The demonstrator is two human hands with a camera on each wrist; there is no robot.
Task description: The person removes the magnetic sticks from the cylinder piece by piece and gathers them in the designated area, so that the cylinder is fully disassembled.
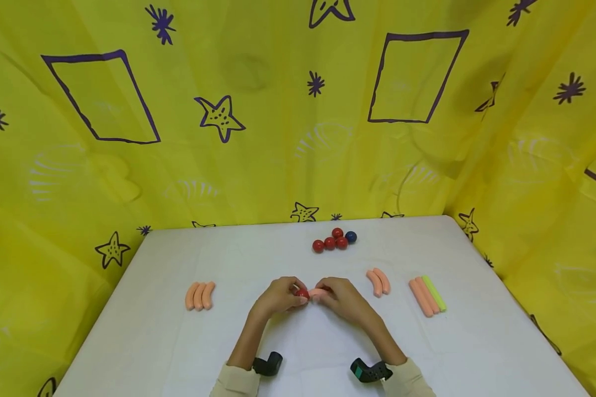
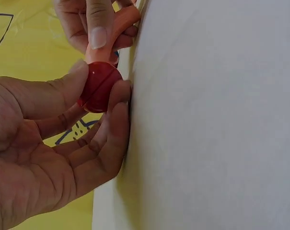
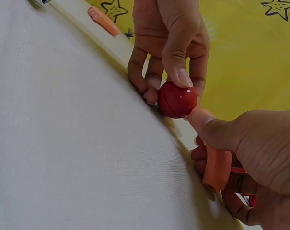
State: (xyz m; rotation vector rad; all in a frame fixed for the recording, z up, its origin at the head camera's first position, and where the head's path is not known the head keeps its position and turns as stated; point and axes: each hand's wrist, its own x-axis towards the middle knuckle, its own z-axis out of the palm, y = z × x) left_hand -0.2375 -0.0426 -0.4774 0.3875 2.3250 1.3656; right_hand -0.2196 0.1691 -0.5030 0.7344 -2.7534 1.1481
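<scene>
Near the middle of the table, my left hand [image 1: 278, 296] pinches a red ball [image 2: 101, 87] between thumb and fingers; a thin seam line runs across the ball. Opposite it, my right hand [image 1: 346, 299] grips a curved salmon-pink tube [image 3: 217, 166], thumb on top and fingers beneath. One end of the tube meets the ball's side in both wrist views. Whether that end sits inside the ball or only against it, I cannot tell. Both hands are low over the white cloth.
Several red balls [image 1: 330, 243] and a blue ball [image 1: 351, 237] cluster at the back. Three curved tubes [image 1: 198, 296] lie at left. To the right are two more curved tubes [image 1: 378, 282], then pink straight tubes [image 1: 424, 296] beside a green tube [image 1: 435, 293]. Yellow curtain [image 1: 258, 165] surrounds the table.
</scene>
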